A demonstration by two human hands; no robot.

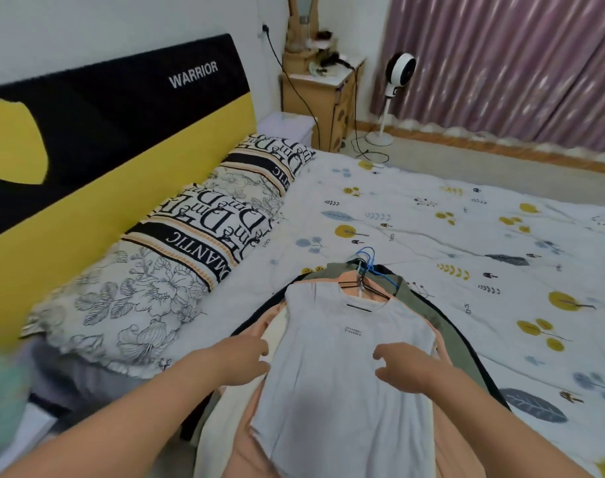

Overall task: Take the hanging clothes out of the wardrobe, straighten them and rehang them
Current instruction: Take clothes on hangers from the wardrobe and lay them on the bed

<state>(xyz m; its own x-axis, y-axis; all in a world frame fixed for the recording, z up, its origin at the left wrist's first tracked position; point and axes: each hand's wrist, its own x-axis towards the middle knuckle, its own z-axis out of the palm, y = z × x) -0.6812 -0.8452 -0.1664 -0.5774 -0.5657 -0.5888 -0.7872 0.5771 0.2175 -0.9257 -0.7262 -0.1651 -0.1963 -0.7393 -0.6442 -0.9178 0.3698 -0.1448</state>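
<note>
White tee (342, 367) w/ small chest print lies flat atop pile; both hands loose, unclenched.

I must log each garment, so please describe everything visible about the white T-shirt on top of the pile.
The white T-shirt is plain, thin-looking fabric with small dark print on the chest. It lies flat, front up, on a black hanger, topmost on a pile of clothes on the bed. Both hands seem to touch it: left hand at its edge, right hand on its front.

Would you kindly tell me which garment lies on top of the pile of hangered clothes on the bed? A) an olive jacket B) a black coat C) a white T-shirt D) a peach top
C: the white T-shirt covers the peach top and the other layers beneath it.
</note>
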